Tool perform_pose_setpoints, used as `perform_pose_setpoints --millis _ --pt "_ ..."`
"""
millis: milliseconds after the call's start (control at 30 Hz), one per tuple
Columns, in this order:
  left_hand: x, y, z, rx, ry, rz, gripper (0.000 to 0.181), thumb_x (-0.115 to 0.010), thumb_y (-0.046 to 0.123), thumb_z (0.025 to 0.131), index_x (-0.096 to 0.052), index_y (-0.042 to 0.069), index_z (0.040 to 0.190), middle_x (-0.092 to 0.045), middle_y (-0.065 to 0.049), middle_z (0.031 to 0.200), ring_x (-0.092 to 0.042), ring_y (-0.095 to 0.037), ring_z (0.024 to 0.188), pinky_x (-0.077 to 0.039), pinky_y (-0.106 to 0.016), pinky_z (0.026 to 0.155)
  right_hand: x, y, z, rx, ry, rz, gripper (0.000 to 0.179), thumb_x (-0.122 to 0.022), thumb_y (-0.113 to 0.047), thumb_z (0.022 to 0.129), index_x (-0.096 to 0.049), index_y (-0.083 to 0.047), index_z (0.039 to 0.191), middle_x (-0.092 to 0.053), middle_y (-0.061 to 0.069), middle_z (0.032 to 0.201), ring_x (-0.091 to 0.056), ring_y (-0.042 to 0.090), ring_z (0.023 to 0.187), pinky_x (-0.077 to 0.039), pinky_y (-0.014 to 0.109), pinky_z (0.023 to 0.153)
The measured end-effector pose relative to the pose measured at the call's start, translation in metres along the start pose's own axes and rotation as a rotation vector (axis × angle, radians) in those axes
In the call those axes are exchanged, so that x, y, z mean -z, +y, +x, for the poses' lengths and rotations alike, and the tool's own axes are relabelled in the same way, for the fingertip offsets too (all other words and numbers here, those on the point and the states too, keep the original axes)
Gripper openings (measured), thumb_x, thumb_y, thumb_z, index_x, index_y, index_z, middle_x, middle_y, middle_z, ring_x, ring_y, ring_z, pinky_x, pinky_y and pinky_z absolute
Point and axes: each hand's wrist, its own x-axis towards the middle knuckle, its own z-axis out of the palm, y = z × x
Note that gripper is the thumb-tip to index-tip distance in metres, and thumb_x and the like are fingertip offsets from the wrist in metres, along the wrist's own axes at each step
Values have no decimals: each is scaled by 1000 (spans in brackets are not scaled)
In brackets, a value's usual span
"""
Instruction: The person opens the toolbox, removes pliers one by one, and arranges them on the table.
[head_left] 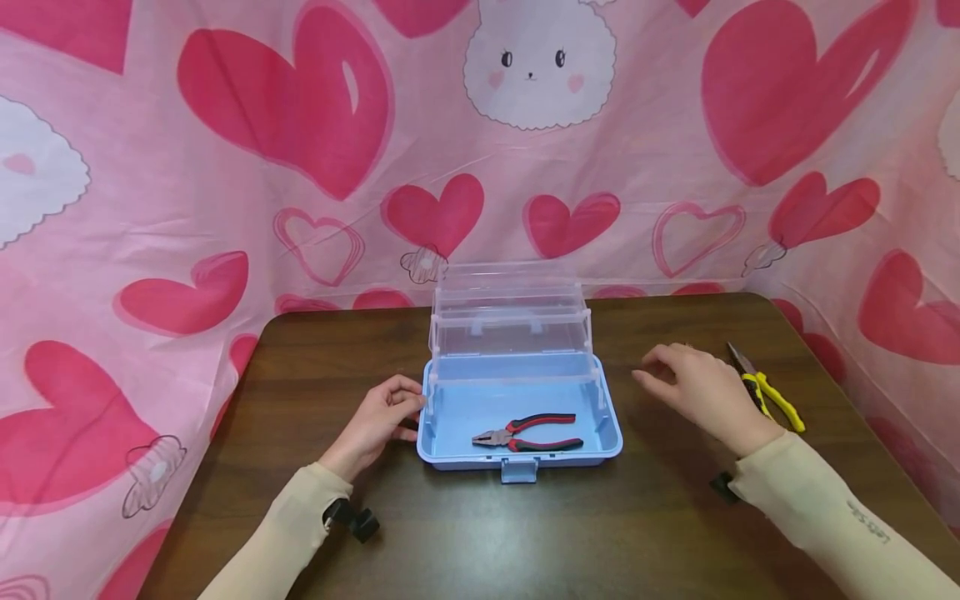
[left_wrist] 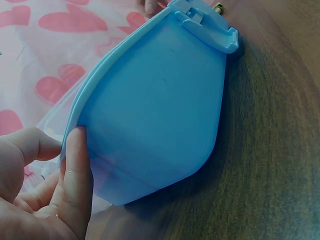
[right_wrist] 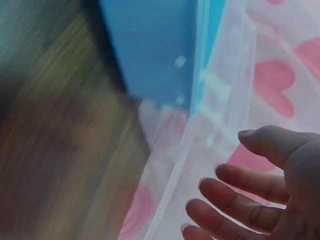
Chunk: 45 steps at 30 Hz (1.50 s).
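A light-blue toolbox [head_left: 459, 460] stands on the table with its lid and clear folding trays [head_left: 512, 333] raised at the back. Inside it, near the front wall, lie combination pliers [head_left: 493, 437] with red-and-black handles, spread apart. My left hand [head_left: 378, 419] pinches the box's left rim between thumb and forefinger, as the left wrist view shows at the blue side wall [left_wrist: 155, 95]. To the right of the box, my right hand [head_left: 701, 390] hovers with loosely bent fingers and holds nothing. Just beyond that hand lie long-nose pliers [head_left: 753, 381] with yellow-and-black handles, partly hidden behind it.
The dark wooden table [head_left: 465, 542] reaches toward me in front of the box. A front latch [head_left: 519, 472] hangs down from the box. Pink heart-patterned cloth [head_left: 450, 150] hangs behind the table and along both sides.
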Motion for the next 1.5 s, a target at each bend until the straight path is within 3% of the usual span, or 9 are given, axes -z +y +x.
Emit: perform_pose_setpoints --millis 200,367,567,867,1233,1500 --pt "1 1 0 -1 -1 2 27 -65 13 103 -56 -2 124 -74 -11 103 -67 -23 87 -65 -37 72 -4 -25 0 100 3 23 26 -81 -27 92 -74 -10 110 -74 4 98 -69 21 83 -62 49 78" --pt "1 1 0 5 -2 3 28 -65 13 103 -56 -2 124 -74 -11 103 -67 -24 87 -65 -37 73 -13 -40 1 198 12 8 24 -85 -25 88 -75 -11 106 -73 2 94 -68 17 78 -62 36 67" --pt "1 3 0 3 -5 2 27 -65 12 103 -56 -2 124 -74 -11 104 -67 -24 88 -65 -36 73 -28 -53 2 301 25 -36 30 -89 -28 83 -76 -13 106 -73 1 90 -66 12 71 -53 24 57" --pt "1 2 2 -1 -14 -10 26 -65 11 103 -55 -2 124 -74 -10 103 -68 -24 87 -65 -38 72 -41 -67 13 347 -135 -30 46 -87 -37 85 -74 -15 123 -77 3 104 -73 20 84 -51 26 62" --pt "0 2 2 7 -8 -6 27 -64 12 103 -55 -2 124 -73 -11 103 -68 -24 87 -65 -38 72 -60 -78 26 584 -230 -77 52 -90 -36 82 -72 -14 126 -67 1 99 -61 11 83 -55 28 69" --pt "1 1 1 9 -5 -5 27 -65 12 102 -55 -2 124 -74 -11 104 -67 -24 87 -65 -38 72 -69 -85 32 676 -229 -153 55 -91 -32 81 -71 -11 128 -61 -1 96 -61 13 86 -56 31 72"
